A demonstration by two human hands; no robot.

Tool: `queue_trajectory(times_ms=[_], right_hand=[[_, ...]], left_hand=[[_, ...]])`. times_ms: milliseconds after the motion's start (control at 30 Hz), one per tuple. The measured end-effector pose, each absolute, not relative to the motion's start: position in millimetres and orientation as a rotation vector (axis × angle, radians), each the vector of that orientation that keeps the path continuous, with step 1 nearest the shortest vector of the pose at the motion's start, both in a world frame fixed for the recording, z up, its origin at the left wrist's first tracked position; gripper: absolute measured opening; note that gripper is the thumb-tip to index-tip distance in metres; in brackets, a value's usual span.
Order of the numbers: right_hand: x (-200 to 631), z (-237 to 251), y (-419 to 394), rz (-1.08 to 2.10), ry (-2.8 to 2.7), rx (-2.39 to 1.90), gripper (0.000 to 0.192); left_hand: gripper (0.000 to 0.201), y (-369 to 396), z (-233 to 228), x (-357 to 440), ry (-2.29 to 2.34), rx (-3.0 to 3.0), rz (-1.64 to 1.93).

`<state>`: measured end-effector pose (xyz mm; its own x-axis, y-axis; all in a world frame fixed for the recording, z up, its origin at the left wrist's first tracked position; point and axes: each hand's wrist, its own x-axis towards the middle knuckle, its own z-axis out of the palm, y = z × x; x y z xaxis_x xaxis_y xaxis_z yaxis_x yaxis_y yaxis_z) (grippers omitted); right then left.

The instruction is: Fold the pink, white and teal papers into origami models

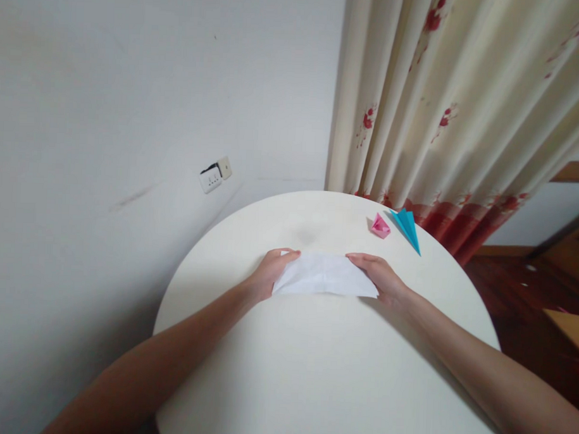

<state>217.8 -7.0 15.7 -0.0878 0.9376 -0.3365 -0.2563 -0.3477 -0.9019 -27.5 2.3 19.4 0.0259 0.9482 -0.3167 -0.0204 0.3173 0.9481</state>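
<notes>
A white sheet of paper (324, 274) with a faint crease down its middle is held up just above the round white table (307, 369). My left hand (272, 270) grips its left end, thumb on top and the other fingers hidden beneath. At the right end, my right hand (375, 274) pinches the paper in the same way. Beyond my right hand lie a small pink folded paper piece (380, 226) and a blue paper plane (407, 230), near the table's far right edge.
A white wall with a socket (210, 179) and a small switch plate (224, 168) rises at the left. Behind the table hangs a cream curtain (398, 107) with red flowers. Dark wooden floor (509, 294) shows at the right, by a wooden piece (570, 328).
</notes>
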Motion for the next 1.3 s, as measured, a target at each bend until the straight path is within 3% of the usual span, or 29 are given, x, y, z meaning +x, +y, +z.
queue_trajectory(times_ms=[233,467,633,967,1100,1300], right_hand=[[213.5,3.6,-3.7,1.254,-1.121,-1.225,0.025],[215.0,-3.4,2.7,0.798,-1.311,-1.342,0.026],[208.9,-0.9,-5.1,0.843,-1.37,-1.276,0.032],[206.4,-1.3,-9.1,1.352,-1.302,-1.151,0.04],[210.3,3.4,-8.7,1.328,-1.267,-1.107,0.04],[210.1,2.0,-4.4,1.137,-1.318,-1.14,0.033]], left_hand=[[0.026,1.2,14.6,-23.0,1.4,1.026,0.972],[0.026,2.9,7.6,-18.4,1.418,1.036,1.095],[0.028,2.9,6.8,-15.5,1.419,1.126,1.188],[0.029,4.3,10.5,-20.1,1.374,1.45,1.338],[0.038,1.5,20.1,-20.4,1.243,1.522,1.274],[0.023,-1.5,25.4,-20.1,1.125,1.77,1.187]])
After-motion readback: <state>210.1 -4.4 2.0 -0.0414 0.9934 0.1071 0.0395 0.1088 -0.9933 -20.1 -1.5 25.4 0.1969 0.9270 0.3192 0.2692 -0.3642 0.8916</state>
